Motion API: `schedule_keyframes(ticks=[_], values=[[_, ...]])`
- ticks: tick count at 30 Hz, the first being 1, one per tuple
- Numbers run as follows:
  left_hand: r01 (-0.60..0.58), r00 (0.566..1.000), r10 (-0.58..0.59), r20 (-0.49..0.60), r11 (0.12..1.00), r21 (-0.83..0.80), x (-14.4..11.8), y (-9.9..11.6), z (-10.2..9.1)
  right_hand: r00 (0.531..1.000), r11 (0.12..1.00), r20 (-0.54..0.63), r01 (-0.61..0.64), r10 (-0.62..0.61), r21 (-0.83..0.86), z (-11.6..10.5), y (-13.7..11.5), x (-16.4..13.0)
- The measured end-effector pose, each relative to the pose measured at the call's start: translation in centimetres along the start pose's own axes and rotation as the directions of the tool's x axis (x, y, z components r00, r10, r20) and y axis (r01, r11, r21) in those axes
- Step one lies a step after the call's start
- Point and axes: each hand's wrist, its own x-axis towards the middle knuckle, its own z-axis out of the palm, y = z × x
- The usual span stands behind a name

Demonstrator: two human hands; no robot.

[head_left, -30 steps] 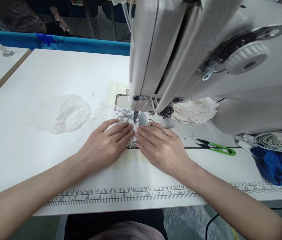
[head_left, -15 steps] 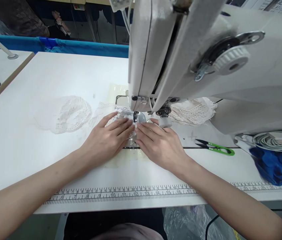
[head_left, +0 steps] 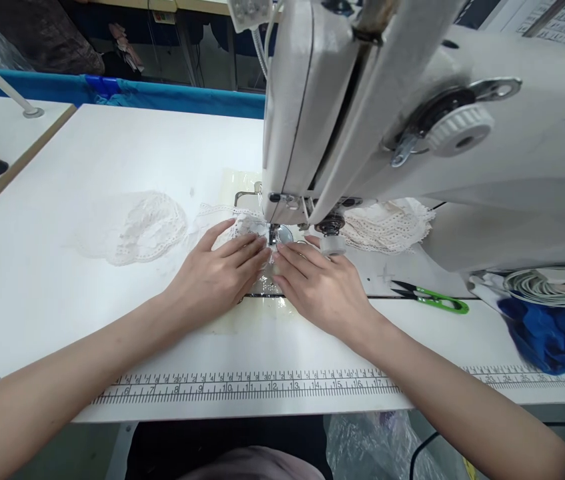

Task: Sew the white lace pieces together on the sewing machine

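- Nearest edge of the white table (head_left: 37, 287) has a printed ruler strip (head_left: 242, 387) running along it.
- Left hand (head_left: 212, 277) and right hand (head_left: 325, 287) lie flat, fingers straight and close together, fingertips nearly meeting at the needle. Neither is gripping anything, just pressing down.
- The lace strip (head_left: 242, 227) sits under the left fingertips, right at the presser foot (head_left: 273, 235), trailing off left.
- Green snips (head_left: 432, 298) lie right of the right hand, well apart.
- Further back: lace pile (head_left: 135, 227) on the left, the sewing machine (head_left: 412, 133) overhead.

Green snips (head_left: 432, 298) lie near blue cloth (head_left: 552, 333).
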Motion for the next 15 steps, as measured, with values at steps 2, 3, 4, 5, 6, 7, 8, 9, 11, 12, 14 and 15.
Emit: schedule_keyframes(ticks=[2,3,4,5,6,7,8,9,11,12,14,15], values=[[-0.024,1.0,0.024,-0.003,0.999,0.029,-0.05,0.11,-0.22,1.0,1.0,0.001,0.0,0.0,-0.003,0.02,0.05,0.05],[-0.042,0.999,0.042,-0.004,0.998,0.042,-0.11,0.2,-0.39,1.0,1.0,0.001,0.001,-0.001,-0.005,0.01,0.05,0.06],[-0.06,0.998,0.06,-0.006,0.997,0.051,-0.19,0.31,-0.56,1.0,1.0,-0.001,0.002,-0.002,-0.006,-0.02,0.04,0.07],[-0.071,0.997,0.072,-0.008,0.996,0.054,-0.28,0.42,-0.72,1.0,1.0,-0.002,0.002,-0.002,-0.009,-0.06,0.02,0.07],[-0.078,0.997,0.079,-0.006,0.996,0.05,-0.38,0.51,-0.85,1.0,1.0,-0.003,0.001,-0.001,-0.011,-0.09,0.0,0.06],[-0.079,0.997,0.079,-0.004,0.996,0.043,-0.47,0.57,-0.95,1.0,1.0,-0.002,0.0,0.0,-0.013,-0.13,-0.03,0.06],[-0.077,0.997,0.077,-0.003,0.996,0.034,-0.54,0.61,-0.99,1.0,1.0,-0.003,-0.001,0.001,-0.016,-0.15,-0.06,0.05],[-0.073,0.997,0.073,-0.003,0.997,0.026,-0.59,0.62,-0.99,1.0,1.0,-0.005,-0.003,0.002,-0.017,-0.17,-0.09,0.05],[-0.067,0.998,0.067,-0.003,0.998,0.012,-0.66,0.59,-0.91,1.0,1.0,-0.008,-0.004,0.004,-0.019,-0.18,-0.13,0.06],[-0.063,0.998,0.063,-0.005,0.998,0.005,-0.68,0.56,-0.84,1.0,1.0,-0.008,-0.005,0.005,-0.018,-0.18,-0.13,0.06],[-0.044,0.999,0.044,-0.003,0.999,-0.021,-0.68,0.5,-0.72,1.0,1.0,-0.003,-0.014,0.014,-0.011,-0.16,-0.12,0.09],[-0.031,1.0,0.031,-0.001,0.999,-0.038,-0.66,0.48,-0.67,1.0,1.0,0.002,-0.018,0.018,-0.005,-0.15,-0.1,0.11]])
